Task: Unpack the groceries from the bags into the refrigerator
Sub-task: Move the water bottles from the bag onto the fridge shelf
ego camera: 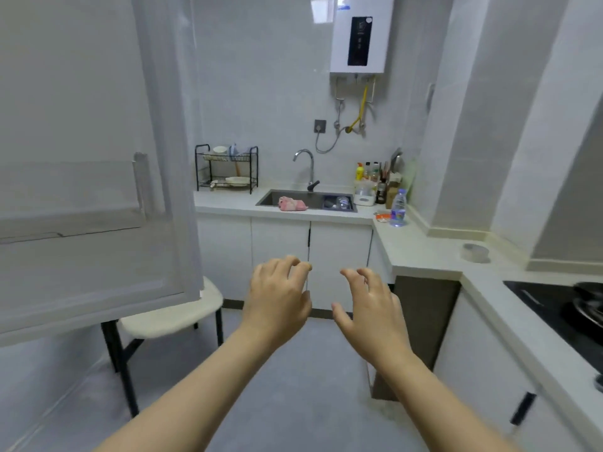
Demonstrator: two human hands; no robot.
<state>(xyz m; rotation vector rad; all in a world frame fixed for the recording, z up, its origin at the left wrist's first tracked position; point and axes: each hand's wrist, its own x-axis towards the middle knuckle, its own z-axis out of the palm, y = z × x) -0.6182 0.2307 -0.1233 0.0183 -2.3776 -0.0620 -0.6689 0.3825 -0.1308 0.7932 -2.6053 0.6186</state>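
Filling the left of the view, the white refrigerator door (81, 190) stood swung open, a pale shelf rail across its inner face. Below its lower corner sat a stool (169, 316) with a cream cushion and black legs. Behind it, on the white bench (424, 249), a black dish rack (226, 168) held plates and bowls.

The left hand (277, 301) hovered palm down over the grey floor, its fingers (288, 265) loosely curled and holding nothing. Beyond it lay the steel sink (270, 198) with a pink cloth (292, 203) in it and a curved tap (306, 164) behind. The right hand (372, 314) hung just beside the left without touching it, and was likewise released and empty.

A white water heater (360, 34) hung on the tiled wall above; the marks on its dark panel were too blurred to read. In the bench corner stood a cluster of condiment bottles (378, 181), with a clear water bottle (398, 208) in front whose blue-and-purple label could not be read. Further right lay a roll of tape (475, 252), then a black stove (548, 305) with a pan (590, 305) on it.
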